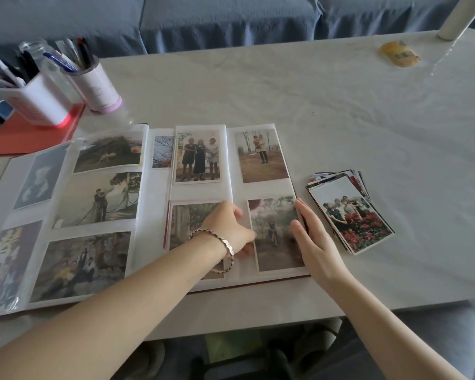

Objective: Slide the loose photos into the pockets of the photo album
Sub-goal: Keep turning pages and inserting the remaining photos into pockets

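Pale table [340,111] under album [235,189], sofa [231,20] behind

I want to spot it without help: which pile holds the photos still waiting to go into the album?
Find the big open photo album lying on the pale table. Just off its right edge, beside the right hand, sits a fanned stack of loose photos. Unlike the pictures around it, it lies in no plastic pocket, and its top print shows a group behind red flowers.

single head view, close above, facing forward-down over table [327,105] toward sofa [203,20].
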The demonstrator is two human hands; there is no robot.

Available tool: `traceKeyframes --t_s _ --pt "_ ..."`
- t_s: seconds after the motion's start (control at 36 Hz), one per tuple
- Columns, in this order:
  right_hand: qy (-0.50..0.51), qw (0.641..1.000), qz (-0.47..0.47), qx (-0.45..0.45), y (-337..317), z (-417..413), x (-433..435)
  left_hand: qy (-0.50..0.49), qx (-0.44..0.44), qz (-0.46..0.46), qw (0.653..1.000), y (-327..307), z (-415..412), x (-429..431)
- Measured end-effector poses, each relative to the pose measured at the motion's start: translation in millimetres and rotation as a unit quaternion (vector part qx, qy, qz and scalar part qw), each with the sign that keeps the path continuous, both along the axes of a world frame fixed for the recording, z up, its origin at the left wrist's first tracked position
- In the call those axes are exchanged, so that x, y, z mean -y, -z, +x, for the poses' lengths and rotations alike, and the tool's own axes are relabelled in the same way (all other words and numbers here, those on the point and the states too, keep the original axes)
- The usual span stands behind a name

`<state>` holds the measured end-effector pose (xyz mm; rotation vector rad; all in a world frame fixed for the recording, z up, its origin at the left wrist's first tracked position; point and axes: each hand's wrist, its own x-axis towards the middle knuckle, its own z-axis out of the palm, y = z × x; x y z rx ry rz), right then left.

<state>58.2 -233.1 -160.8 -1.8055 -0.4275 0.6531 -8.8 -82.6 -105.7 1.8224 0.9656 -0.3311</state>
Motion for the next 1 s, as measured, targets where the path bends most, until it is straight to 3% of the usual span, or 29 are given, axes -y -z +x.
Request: traceKeyframes --t_s 0.08,0.33,0.47,0.61,0.72,0.78,0.83,0.89,1.0 --pt "0.0 1.0 -0.003 0.004 -0.6 -0.1 -0.1 -0.003 0.033 0.075 0.997 2.2 3.4 -1.7" --pt "-0.008 1.0 -0.014 0.016 -3.8 -1.1 -0.4 0.017 0.059 0.093 0.994 5.5 4.5 2.0" --pt "0.012 1.0 -0.013 0.003 -8.8 0.3 0.7 -0.003 0.071 0.025 0.997 1.5 3.5 -3.0" --pt "0.092 0.993 -0.061 0.049 -26.3 0.1 2.3 -0.033 0.113 -0.044 0.992 -2.9 -4.8 -9.6" --pt "0.089 0.993 -0.025 -0.068 -48.9 4.7 -0.1 -0.054 0.126 -0.097 0.986 -3.3 -12.4 -11.6" --pt "0.064 0.994 -0.002 -0.088 -57.9 2.5 -1.2 -0.027 0.133 -0.037 0.99 -0.8 -15.0 -12.9" --pt "0.04 0.998 0.012 -0.047 -65.0 -3.0 -2.8 0.014 0.142 0.097 0.985 -3.4 -14.4 -15.9" --pt "0.004 1.0 0.013 -0.01 -69.8 -10.3 -6.4 0.003 0.179 0.141 0.974 -13.7 -12.4 -17.7" --pt "-0.13 0.991 0.014 -0.017 -76.5 -27.4 -16.7 -0.071 0.166 -0.075 0.981 -35.8 -5.0 -19.3"
